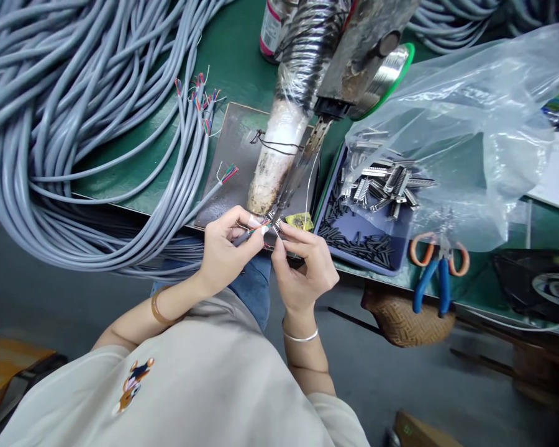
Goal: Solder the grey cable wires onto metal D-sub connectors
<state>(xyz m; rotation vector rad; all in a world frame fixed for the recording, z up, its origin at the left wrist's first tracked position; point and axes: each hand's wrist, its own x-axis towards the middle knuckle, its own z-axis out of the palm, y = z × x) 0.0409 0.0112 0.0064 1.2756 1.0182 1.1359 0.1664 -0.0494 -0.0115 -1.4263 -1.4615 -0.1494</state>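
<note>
My left hand [227, 249] pinches the end of a grey cable [244, 237], whose thin coloured wires fan out past my fingertips. Close beside it, my right hand [306, 266] has thumb and fingers closed on a small metal connector [276, 227], partly hidden by the fingers. Over the connector comes the slim dark tip of a mounted soldering iron [302, 167], meeting the work where both hands come together. A thin solder wire [309, 194] hangs down to the right of the iron. Just behind my right fingers lies a small yellow piece [300, 221].
A thick duct wrapped in plastic [282, 130] hangs over a dark board [228, 146]. Bundled grey cables [107, 239] fill the left. Right are a blue tray [354, 256] holding connectors and black sleeves, a plastic bag [479, 136], pliers [432, 279], and a solder spool [386, 77].
</note>
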